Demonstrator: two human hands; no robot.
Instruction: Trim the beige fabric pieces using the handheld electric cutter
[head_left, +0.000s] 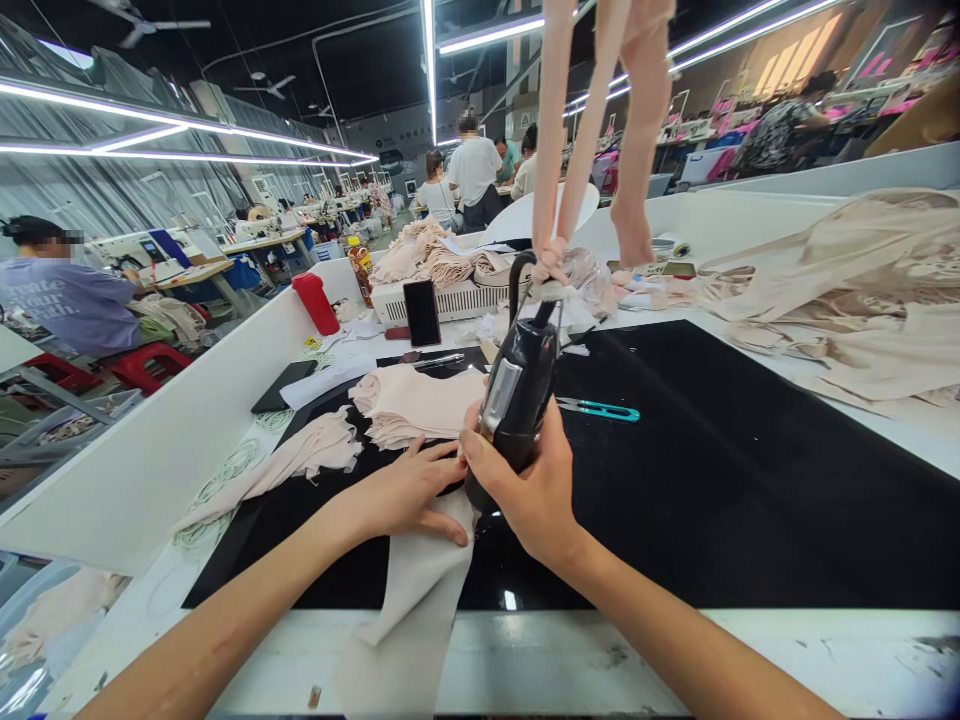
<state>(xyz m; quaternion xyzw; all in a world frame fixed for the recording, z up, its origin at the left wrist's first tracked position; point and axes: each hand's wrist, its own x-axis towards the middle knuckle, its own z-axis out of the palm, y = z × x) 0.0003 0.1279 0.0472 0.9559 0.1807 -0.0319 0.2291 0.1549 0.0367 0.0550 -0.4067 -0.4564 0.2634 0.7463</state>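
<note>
My right hand (534,490) is closed round the lower body of a black hand-held iron (517,390), which stands tilted over a pale beige fabric piece (420,590). That fabric lies on the black mat (720,480) and hangs over the table's front edge. Flat on the fabric, fingers stretched out, rests my left hand (409,490), just left of the iron. A stack of similar beige pieces (412,400) sits right behind my left hand, and another beige piece (300,460) lies to its left.
Teal-handled snips (600,409) lie on the mat right of the iron. A phone (422,313) leans on a white box, with a red bottle (316,303) nearby. Beige fabric heaps (862,290) fill the right. Beige straps (592,110) hang from above. Other people work at far tables.
</note>
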